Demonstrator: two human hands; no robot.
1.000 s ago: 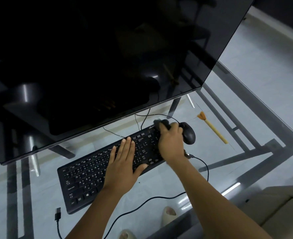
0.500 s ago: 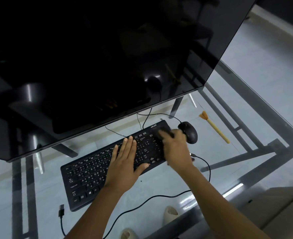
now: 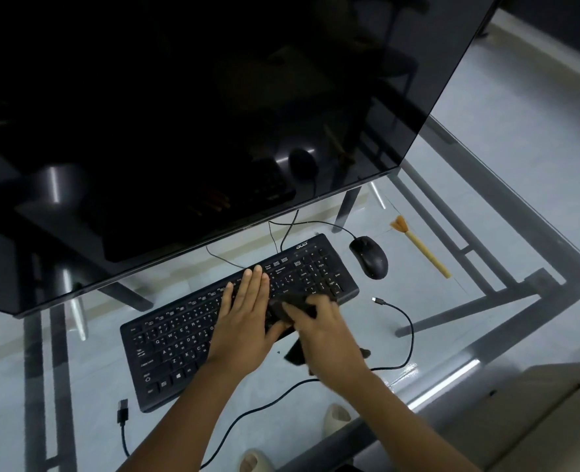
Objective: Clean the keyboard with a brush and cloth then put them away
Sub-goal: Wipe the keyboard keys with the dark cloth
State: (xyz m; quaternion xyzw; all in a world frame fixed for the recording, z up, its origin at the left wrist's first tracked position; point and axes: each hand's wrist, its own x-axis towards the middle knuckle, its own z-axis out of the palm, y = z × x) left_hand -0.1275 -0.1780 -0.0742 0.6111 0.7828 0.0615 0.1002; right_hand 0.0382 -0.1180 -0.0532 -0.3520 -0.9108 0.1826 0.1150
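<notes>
The left hand (image 3: 244, 321) lies flat on the middle of the black keyboard (image 3: 186, 338), fingers straight and close together, the thumb spread toward the near edge. The right hand (image 3: 322, 332) is curled around a dark cloth (image 3: 287, 310), pressing it onto the keys at the near right part of the keyboard, just beside the left thumb; a loose end of the cloth hangs off the front edge onto the glass desk (image 3: 418, 311). The right hand is blurred, so the exact finger placement is hard to make out, and the cloth blends into the black keys. Both hands cover the centre rows of the keyboard. The brush (image 3: 420, 246), with a pale wooden handle and orange bristles, lies on the glass well to the right, beyond the black mouse (image 3: 368, 257), which sits just off the keyboard's far right corner. A large dark monitor (image 3: 179, 114) overhangs the far side and hides the desk behind the keyboard. A black cable (image 3: 408, 332) loops on the glass to the right of the right wrist, its plug end lying free, and another plug (image 3: 122, 408) lies near the keyboard's near left corner. Open glass remains to the right of the keyboard and along the near edge.
</notes>
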